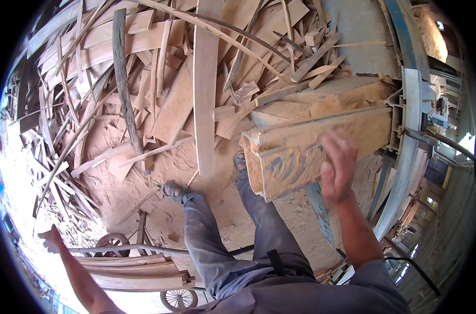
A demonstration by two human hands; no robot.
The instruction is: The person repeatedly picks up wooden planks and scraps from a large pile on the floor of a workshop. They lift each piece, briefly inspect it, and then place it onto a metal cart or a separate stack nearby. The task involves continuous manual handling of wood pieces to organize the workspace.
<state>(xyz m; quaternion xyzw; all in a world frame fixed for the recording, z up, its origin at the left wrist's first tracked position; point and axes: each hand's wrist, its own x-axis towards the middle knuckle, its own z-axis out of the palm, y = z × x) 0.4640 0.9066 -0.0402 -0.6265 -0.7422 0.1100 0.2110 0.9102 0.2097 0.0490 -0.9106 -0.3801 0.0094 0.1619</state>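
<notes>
My right hand [340, 165] is over the near end of a sawdust-coated metal beam [295, 157] that juts out from a machine on the right. Its fingers are stretched out, slightly blurred, with nothing seen in them. Dark streaks mark the sawdust on the beam's upper face, just left of the hand. Far out to the lower left, my left hand [50, 240] is held away from my body against bright glare. Its fingers are too small and washed out to read, and nothing shows clearly in it.
Offcuts and boards [170, 110] lie heaped ahead and left, with one long pale board [205, 99] pointing towards my feet. A cart loaded with planks [133, 272] stands at the lower left. The machine's metal rail [405, 172] curves along the right. Sawdust covers the floor.
</notes>
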